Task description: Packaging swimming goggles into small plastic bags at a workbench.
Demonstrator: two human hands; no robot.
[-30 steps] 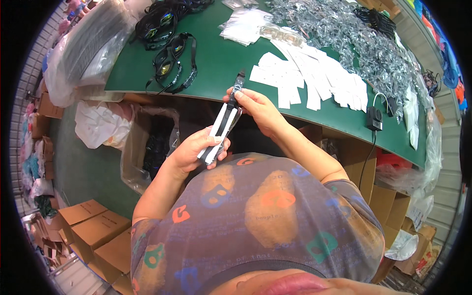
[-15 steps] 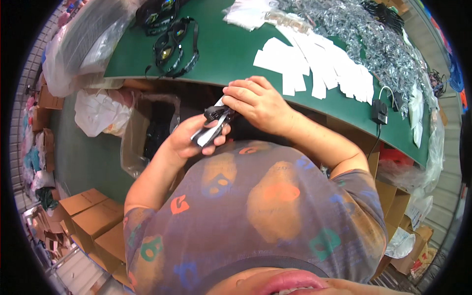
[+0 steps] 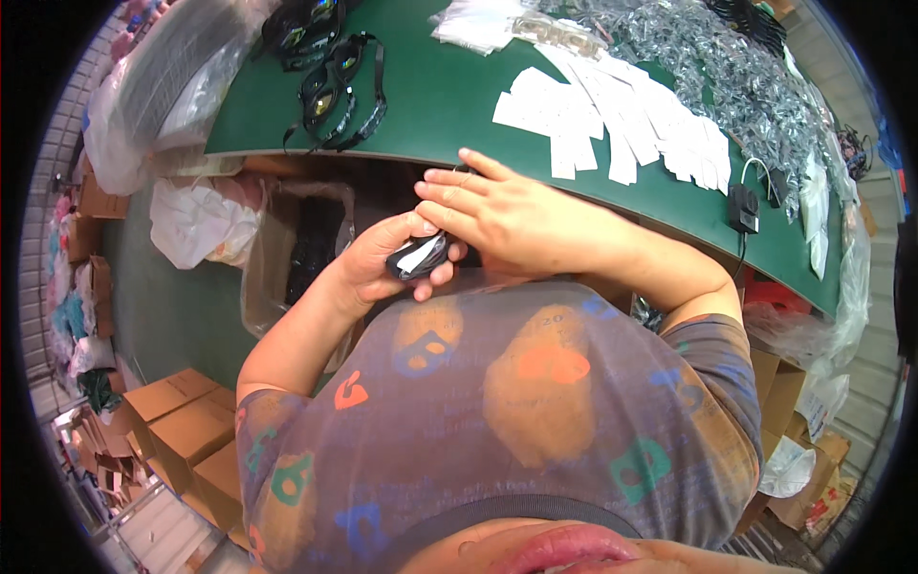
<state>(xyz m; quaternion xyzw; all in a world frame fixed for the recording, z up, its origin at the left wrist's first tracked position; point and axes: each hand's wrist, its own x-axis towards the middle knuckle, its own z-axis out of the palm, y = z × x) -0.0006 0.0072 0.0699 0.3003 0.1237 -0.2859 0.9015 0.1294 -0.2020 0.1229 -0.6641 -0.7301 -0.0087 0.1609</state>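
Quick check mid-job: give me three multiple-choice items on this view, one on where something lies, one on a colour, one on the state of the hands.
1. Where do the white paper slips lie?
A. on the table top
B. on the floor
C. inside a cardboard box

2. What colour is the table?
A. red
B. green
C. white

3. How is the small black and white item held?
A. it lies alone on the table
B. the left hand grips it while the right hand covers it
C. the right hand alone holds it high over the table

Answers:
1. A, the slips are spread over the table's surface beside the clear bags.
2. B, the bare top is plainly green.
3. B, the left hand has its fingers closed around the item at the table's edge, and the right hand lies across its top.
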